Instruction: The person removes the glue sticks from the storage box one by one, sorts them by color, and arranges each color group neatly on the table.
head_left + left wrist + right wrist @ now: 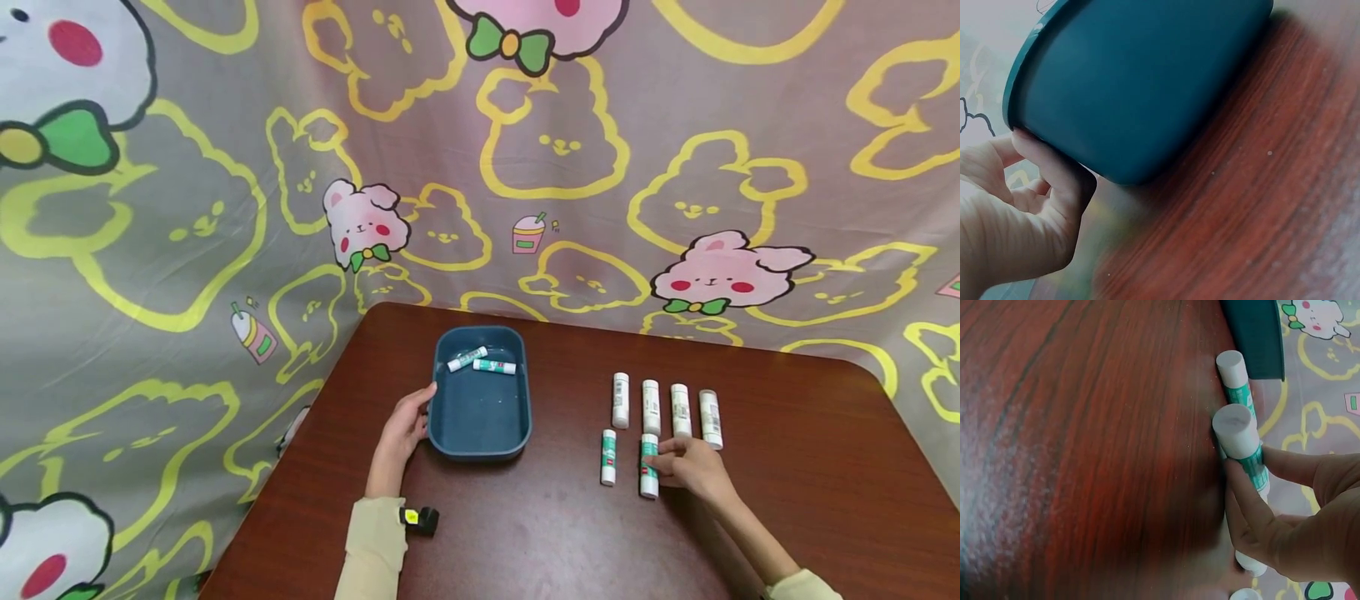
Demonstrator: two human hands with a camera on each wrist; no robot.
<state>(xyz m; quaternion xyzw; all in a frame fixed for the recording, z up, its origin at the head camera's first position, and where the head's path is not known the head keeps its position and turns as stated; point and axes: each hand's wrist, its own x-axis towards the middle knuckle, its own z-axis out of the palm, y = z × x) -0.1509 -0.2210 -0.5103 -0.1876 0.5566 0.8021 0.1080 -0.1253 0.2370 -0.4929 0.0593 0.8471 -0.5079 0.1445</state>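
A dark blue plastic bin stands left of the table's middle, with two glue sticks, one tilted against the other, at its far end. My left hand grips the bin's left side, thumb at the rim; the left wrist view shows the bin's outer wall beside bent fingers. On the right, my right hand pinches a white glue stick with a green label between thumb and fingers. Another green-labelled glue stick lies just left of it.
Behind the pinched stick lies a row of several white glue sticks, their barcode sides up. The brown wooden table ends at a patterned curtain at the back and left.
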